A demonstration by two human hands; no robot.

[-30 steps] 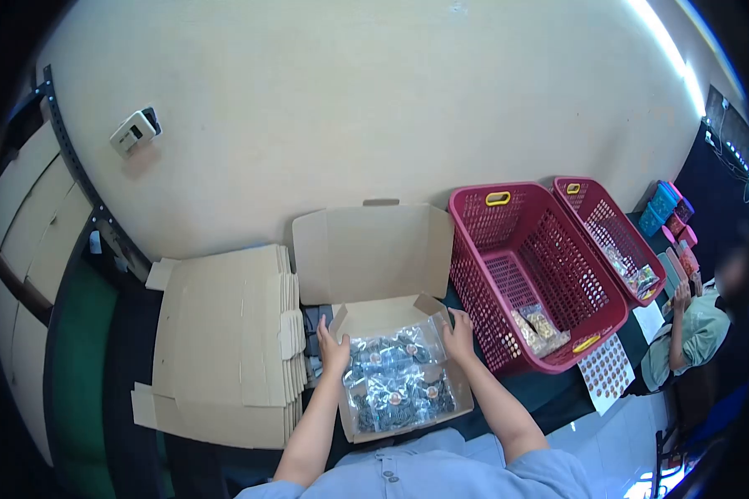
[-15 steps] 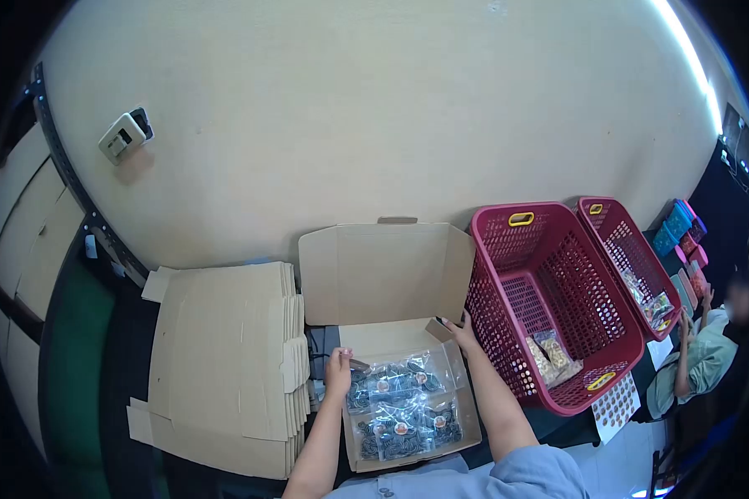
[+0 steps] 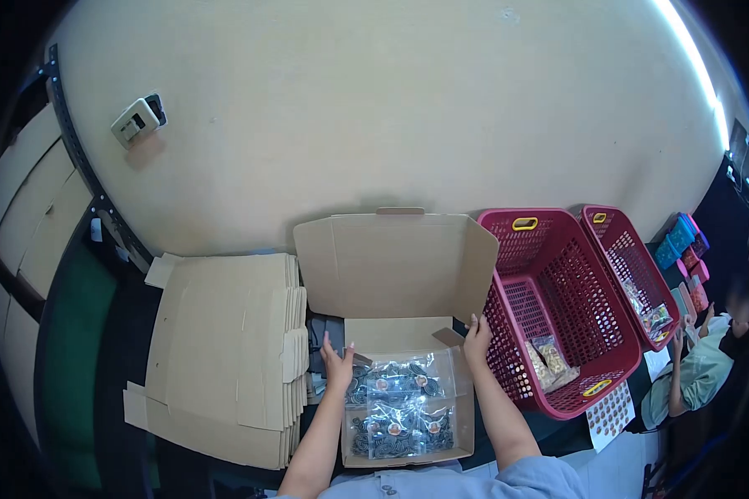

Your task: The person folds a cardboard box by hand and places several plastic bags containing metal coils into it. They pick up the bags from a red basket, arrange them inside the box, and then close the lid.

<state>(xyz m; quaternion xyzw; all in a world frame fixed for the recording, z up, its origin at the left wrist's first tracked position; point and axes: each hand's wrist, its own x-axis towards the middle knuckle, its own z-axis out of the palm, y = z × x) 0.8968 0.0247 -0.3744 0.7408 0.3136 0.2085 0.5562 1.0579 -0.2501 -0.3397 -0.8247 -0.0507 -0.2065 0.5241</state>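
An opened cardboard box (image 3: 408,331) lies in front of me, its lid (image 3: 391,266) raised toward the wall. Clear plastic packets (image 3: 401,416) of dark, ring-like pieces with small round labels fill it in two rows. My left hand (image 3: 338,366) is at the box's left wall near a small corner flap, fingers spread and nothing in them. On the opposite side, my right hand (image 3: 477,339) rests by the right wall with its fingers stretched up, their tips right at the lid's lower side flap.
Flattened cardboard boxes (image 3: 216,349) are stacked on the left. To the right stand a large maroon basket (image 3: 549,291) holding light-coloured packets (image 3: 551,363) and a second maroon basket (image 3: 628,266). A sheet of round stickers (image 3: 611,414) lies beyond; a person (image 3: 691,374) works at far right.
My left hand has opened and lifted off the box's left edge. My right hand has shifted from the corner flap to the lid's side flap. The lid now leans a little further out at right.
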